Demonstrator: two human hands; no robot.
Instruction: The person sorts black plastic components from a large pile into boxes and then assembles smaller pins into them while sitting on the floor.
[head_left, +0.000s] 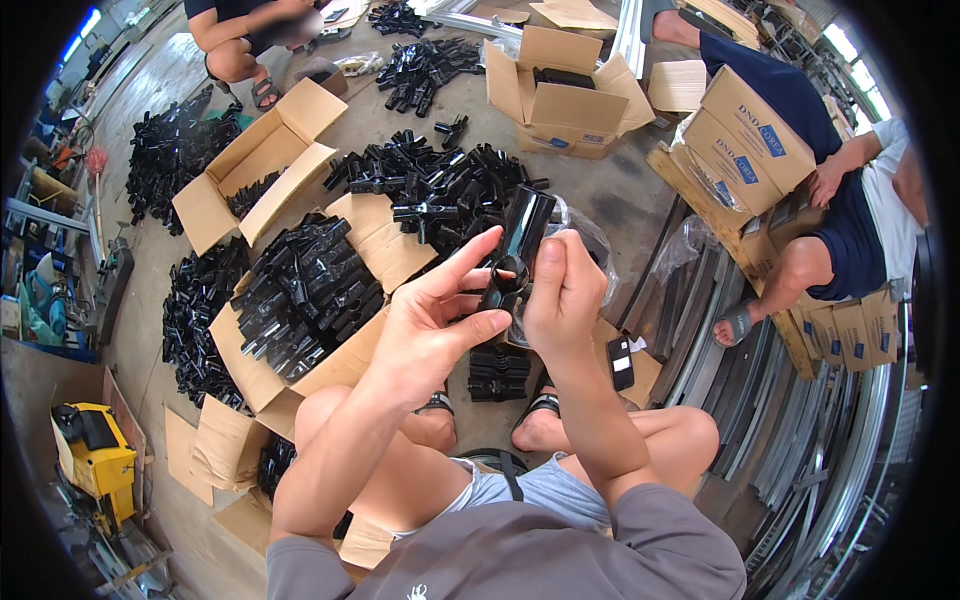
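Note:
A glossy black tubular pipe joint [528, 222] is raised in front of me, tilted, its round upper end pointing away. My right hand [565, 300] is closed around its right side, thumb up along the tube. Beside its lower end, my left hand [425, 325] has its fingers spread and the thumb apart; the fingertips lie close against the joint, and whether they press on it is hard to see. Below my hands, a small stack of black joints [498, 374] rests on the floor between my feet. Just beyond lies a loose heap of similar joints [440, 185].
An open carton packed with black joints [310, 290] stands at left, with another open carton [260, 165] behind it. A phone [620, 362] lies at right, near long metal profiles [740, 350]. Two other people sit or crouch nearby, one beside stacked cartons [745, 140].

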